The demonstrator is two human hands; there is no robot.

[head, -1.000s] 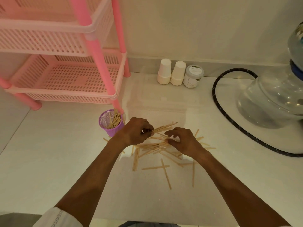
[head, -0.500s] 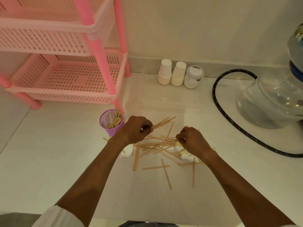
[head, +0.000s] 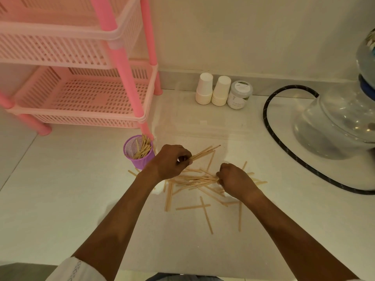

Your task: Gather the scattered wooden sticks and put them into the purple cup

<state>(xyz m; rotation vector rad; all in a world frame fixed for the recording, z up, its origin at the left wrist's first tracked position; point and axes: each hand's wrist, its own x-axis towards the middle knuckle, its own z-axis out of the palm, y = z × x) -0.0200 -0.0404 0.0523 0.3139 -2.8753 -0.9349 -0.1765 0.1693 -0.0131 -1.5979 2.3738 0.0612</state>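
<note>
A purple mesh cup (head: 140, 157) stands on the white floor with several wooden sticks (head: 143, 148) upright in it. Right beside the cup, my left hand (head: 171, 161) grips a small bundle of sticks (head: 206, 152) that points up and to the right. Over the scattered pile of sticks (head: 194, 180), my right hand (head: 236, 180) is closed around the ends of several sticks lying on the floor. More loose sticks (head: 206, 214) lie nearer to me, between my forearms.
A pink plastic rack (head: 81, 98) stands at the left, one leg just behind the cup. Two stacks of white paper cups (head: 213, 91) and a small jar (head: 239, 96) line the wall. A black hose (head: 284, 147) curves around a large clear water bottle (head: 336, 122) at the right.
My right hand slid to the right across the pile and closed on several sticks. My left hand stayed beside the cup, and its bundle tilted up a little.
</note>
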